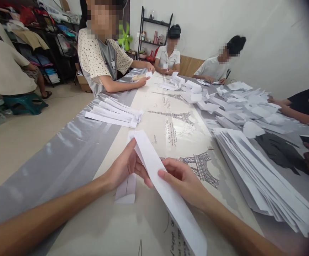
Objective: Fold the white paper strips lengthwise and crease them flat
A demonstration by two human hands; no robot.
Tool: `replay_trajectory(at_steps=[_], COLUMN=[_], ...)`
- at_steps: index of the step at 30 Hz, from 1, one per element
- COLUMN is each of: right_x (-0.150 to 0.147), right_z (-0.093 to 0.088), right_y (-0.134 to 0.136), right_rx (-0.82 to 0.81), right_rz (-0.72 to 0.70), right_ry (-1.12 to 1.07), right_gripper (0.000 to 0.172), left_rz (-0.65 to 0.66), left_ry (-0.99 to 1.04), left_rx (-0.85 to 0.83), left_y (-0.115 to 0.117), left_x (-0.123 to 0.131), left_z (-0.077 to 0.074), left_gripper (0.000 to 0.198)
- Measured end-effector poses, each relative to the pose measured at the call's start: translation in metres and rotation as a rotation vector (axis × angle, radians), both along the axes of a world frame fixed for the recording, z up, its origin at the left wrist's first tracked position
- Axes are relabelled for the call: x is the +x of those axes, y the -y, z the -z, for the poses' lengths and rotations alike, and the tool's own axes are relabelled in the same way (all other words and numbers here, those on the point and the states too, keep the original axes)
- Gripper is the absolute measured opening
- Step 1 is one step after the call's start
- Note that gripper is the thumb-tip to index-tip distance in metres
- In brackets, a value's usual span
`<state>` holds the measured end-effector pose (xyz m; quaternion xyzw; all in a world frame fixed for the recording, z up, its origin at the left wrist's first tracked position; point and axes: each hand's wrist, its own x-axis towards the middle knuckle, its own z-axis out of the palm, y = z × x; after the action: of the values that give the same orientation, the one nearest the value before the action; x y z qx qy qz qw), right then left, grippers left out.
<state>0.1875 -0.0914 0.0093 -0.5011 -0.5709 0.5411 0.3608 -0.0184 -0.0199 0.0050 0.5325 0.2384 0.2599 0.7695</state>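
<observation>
A long folded white paper strip slants across the middle of the view, its near end toward the bottom right. My left hand has its thumb at the strip's upper end, with the fingers behind and below it. Gripping the strip's right edge about halfway along, my right hand has its thumb on top. Beneath my left hand, another folded paper piece lies on the table, partly covered by the hand. Just beyond, several folded white strips lie fanned side by side.
A stack of white paper strips lies at the right, with a loose heap of folded paper behind it. Several other people sit around the table, whose cover has Eiffel Tower prints. A green stool stands at the left.
</observation>
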Motion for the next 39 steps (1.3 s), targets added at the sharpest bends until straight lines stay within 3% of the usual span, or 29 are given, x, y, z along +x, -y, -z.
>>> replay_trajectory(at_steps=[2, 7, 13, 19, 29, 35, 39], right_x=[0.001, 0.004, 0.004, 0.007, 0.005, 0.008, 0.009], right_z=[0.000, -0.002, -0.005, -0.003, -0.003, -0.001, 0.001], right_y=[-0.001, -0.001, -0.001, -0.003, -0.003, -0.003, -0.002], right_rx=[-0.003, -0.055, -0.139, -0.138, -0.112, -0.103, -0.066], right_rz=[-0.002, -0.030, -0.051, -0.050, -0.052, -0.028, 0.010], right_ry=[0.002, -0.063, -0.082, -0.063, -0.057, 0.012, 0.068], right_gripper=[0.025, 0.022, 0.023, 0.027, 0.028, 0.033, 0.037], left_rz=[-0.004, -0.298, -0.384, -0.492, -0.516, -0.563, -0.421], left_ry=[-0.025, -0.273, -0.197, -0.189, -0.170, -0.080, -0.061], left_rx=[0.052, 0.276, 0.255, 0.265, 0.263, 0.178, 0.131], left_y=[-0.001, -0.002, -0.009, -0.012, -0.010, -0.017, -0.023], left_x=[-0.001, -0.001, -0.004, -0.006, -0.005, -0.006, -0.009], left_z=[-0.001, -0.002, 0.001, 0.001, 0.002, -0.001, -0.005], left_gripper=[0.090, 0.047, 0.041, 0.049, 0.051, 0.041, 0.029])
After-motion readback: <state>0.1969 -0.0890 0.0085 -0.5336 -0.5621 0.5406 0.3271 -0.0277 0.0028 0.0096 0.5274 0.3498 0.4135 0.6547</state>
